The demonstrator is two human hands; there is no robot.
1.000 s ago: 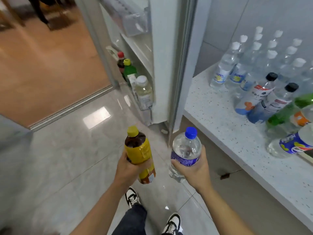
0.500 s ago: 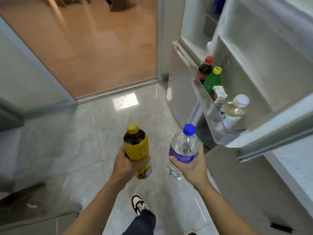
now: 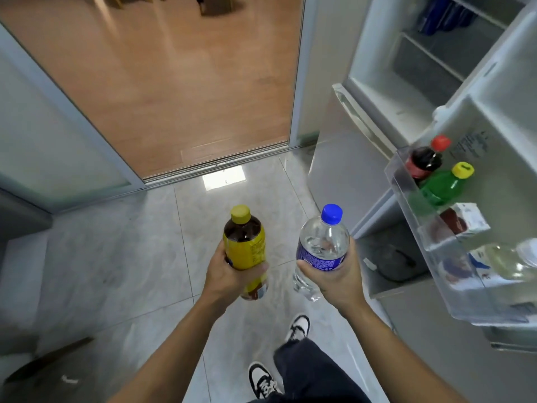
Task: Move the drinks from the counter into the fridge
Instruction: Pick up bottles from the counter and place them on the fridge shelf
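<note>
My left hand [image 3: 229, 277] grips a yellow-labelled bottle of dark tea [image 3: 245, 242] with a yellow cap. My right hand [image 3: 337, 274] grips a clear water bottle [image 3: 321, 245] with a blue cap and blue label. Both bottles are upright over the tiled floor, left of the open fridge. The fridge door shelf [image 3: 430, 228] at the right holds a red-capped dark soda [image 3: 425, 161], a green bottle with a yellow cap [image 3: 444, 186], a small carton [image 3: 465, 221] and a clear pale bottle [image 3: 511, 263]. The fridge interior [image 3: 421, 68] stands open at the upper right.
A sliding door track [image 3: 215, 165] separates the grey tiles from a wooden floor beyond. A frosted glass panel [image 3: 52, 135] stands at the left. My shoes [image 3: 296, 327] are below on the tiles. A dark round object [image 3: 392, 264] lies at the fridge's foot.
The view has swung left, away from the counter, which has left the frame. The fridge door shelf and interior now fill the right side. Both hands still hold their bottles.
</note>
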